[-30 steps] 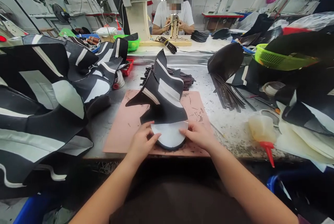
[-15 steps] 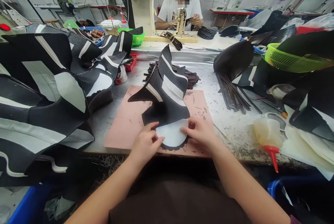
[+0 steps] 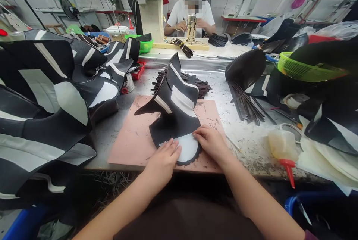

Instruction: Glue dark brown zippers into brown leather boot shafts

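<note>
"Where thumb and forefinger stood apart before, what shows left?"
"Your left hand (image 3: 164, 158), now palm-down, fingers extended, gripping nothing: apparently pressing."
"Centre?"
"White patch (image 3: 188, 149), on the black piece (image 3: 165, 132)'s near end."
"Right?"
"Your right hand (image 3: 211, 142), fingers curled at the patch's edge; grip unclear."

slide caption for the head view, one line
Left hand on a white patch, right hand at its edge; under the patch, a black piece on a pink board.
</note>
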Tool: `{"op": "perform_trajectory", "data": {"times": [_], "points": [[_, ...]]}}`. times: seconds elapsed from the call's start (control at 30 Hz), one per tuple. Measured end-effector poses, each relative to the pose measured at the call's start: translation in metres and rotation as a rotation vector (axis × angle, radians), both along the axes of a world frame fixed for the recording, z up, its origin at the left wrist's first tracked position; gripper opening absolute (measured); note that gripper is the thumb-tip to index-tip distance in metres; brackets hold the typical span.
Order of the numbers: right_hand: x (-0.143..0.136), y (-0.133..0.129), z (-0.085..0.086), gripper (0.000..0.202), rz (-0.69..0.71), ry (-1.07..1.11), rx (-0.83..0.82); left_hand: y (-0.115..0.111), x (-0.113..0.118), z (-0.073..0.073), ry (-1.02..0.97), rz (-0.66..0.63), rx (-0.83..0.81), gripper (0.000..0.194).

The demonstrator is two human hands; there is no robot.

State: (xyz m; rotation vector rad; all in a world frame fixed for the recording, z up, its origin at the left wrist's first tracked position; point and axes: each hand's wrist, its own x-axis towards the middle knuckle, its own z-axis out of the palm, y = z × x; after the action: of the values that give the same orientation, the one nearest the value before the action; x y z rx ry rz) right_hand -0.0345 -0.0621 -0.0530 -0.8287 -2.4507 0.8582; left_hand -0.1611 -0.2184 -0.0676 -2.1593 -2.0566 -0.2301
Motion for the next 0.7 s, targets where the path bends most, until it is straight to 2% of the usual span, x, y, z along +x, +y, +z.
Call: {"op": "perform_trajectory", "data": {"times": [0.1,0.2,0.23,0.3,0.37,0.43,0.47,0.57,0.63,0.7], "points": [[0.002,-0.001,-0.004,0.017,-0.062,-0.027,0.217,0.0,0.003,0.005,-0.057,0.066,-0.055,0.034],[0.005,-0.009,-0.008,0.026,-0.145,-0.058,0.414,0.0,0.01,0.013,-0.083,0.116,-0.09,0.036],[0.005,-0.013,-0.01,0.03,-0.112,-0.059,0.453,0.0,0.011,0.015,-0.081,0.112,-0.099,0.038],[0.006,-0.021,-0.013,0.036,0.044,-0.088,0.488,0.0,0.013,0.016,-0.075,0.069,-0.126,0.046],[0.005,-0.027,-0.014,0.04,0.191,-0.186,0.466,0.001,0.014,0.015,-0.073,0.014,-0.177,0.066],[0.004,-0.032,-0.012,0.046,0.232,-0.307,0.411,0.002,0.011,0.014,-0.075,-0.022,-0.227,0.082],[0.004,-0.034,-0.009,0.051,0.227,-0.355,0.381,0.002,0.008,0.015,-0.081,-0.039,-0.245,0.083],[0.008,-0.035,0.005,0.067,0.245,-0.373,0.281,-0.008,-0.012,0.019,-0.144,-0.14,-0.28,0.073],[0.022,-0.029,0.015,0.065,0.258,-0.288,0.216,-0.024,-0.039,0.022,-0.207,-0.21,-0.309,0.058],[0.051,-0.013,0.022,0.056,0.117,-0.182,0.222,-0.045,-0.073,0.025,-0.246,-0.203,-0.305,0.038]]}}
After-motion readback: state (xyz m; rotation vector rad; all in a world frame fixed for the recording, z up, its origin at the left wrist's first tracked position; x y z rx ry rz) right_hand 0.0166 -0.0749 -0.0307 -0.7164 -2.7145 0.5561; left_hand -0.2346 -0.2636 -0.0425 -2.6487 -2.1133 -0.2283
